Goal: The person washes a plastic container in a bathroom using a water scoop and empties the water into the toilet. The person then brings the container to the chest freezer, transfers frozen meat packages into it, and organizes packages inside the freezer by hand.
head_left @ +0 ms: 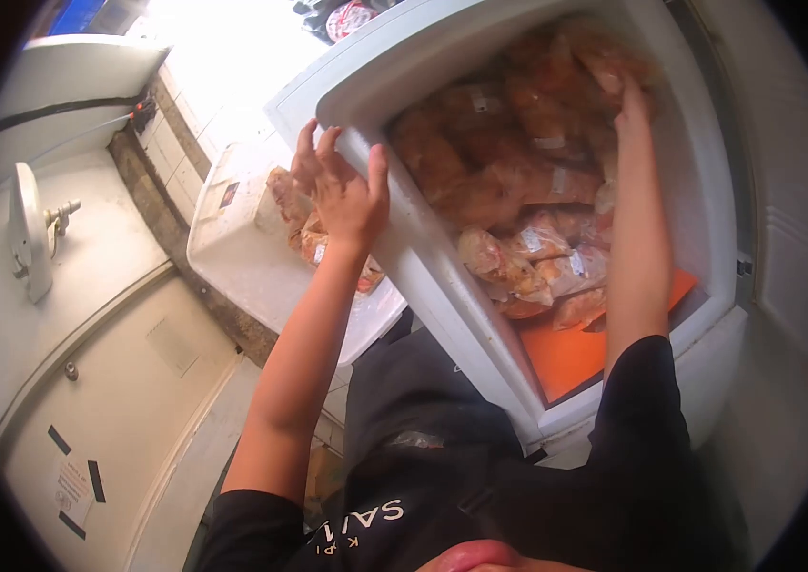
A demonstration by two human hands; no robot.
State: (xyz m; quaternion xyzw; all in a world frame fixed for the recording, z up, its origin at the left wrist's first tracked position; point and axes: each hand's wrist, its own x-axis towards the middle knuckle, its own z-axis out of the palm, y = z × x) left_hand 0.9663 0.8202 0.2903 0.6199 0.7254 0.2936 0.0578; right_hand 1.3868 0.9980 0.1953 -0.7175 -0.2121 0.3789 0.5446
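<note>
My left hand (342,195) is raised with its fingers spread and nothing in it, above the near rim of a white chest freezer (423,257) and beside a white tub (232,238). Deep in the freezer, at its far right, my right hand (628,100) is closed on a bagged package (599,67). Many clear bags of orange-brown food (494,191) with white labels fill the freezer. An orange panel (561,353) shows at its near end. More bagged food (309,234) lies in the tub, partly behind my left hand.
On the left is a pale appliance (90,286) with a round-edged lid part and a small tap-like fitting (63,214). A dark item with a red and white label (352,19) stands beyond the freezer. The raised freezer lid (795,238) is at the right.
</note>
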